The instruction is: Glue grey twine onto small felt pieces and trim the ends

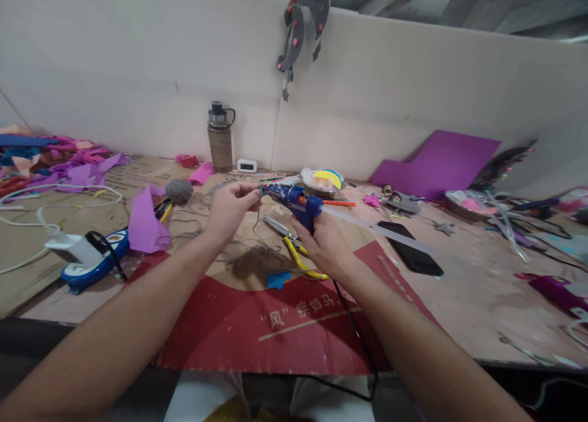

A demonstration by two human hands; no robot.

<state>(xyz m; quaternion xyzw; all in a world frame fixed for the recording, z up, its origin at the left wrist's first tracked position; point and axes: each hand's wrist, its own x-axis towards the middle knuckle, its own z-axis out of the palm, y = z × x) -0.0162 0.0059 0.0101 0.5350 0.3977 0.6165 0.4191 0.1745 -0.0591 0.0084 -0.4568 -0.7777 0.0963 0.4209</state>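
A blue hot glue gun [294, 196] sits in my right hand [324, 241], fingers wrapped round its handle. A long clear glue stick [374, 228] juts from its rear, and its nozzle points left. Just off that nozzle, my left hand [235, 207] is closed in a pinch; a strand of grey yarn [256, 221] hangs from the fingertips. Whatever else the pinch holds is too small to make out. Below the hands lie scissors [279, 227] with silver blades, a yellow-handled tool [298, 259], tangled grey yarn [257, 256] and a blue felt scrap [278, 280].
A red-and-brown cardboard sheet [220, 324] covers the table's front. On the left are a power strip [96, 263], purple felt [147, 220] and a yarn ball [179, 191]. A bottle [220, 140] stands behind. A black phone [408, 248] lies right; the gun's cord [351, 318] drops over the edge.
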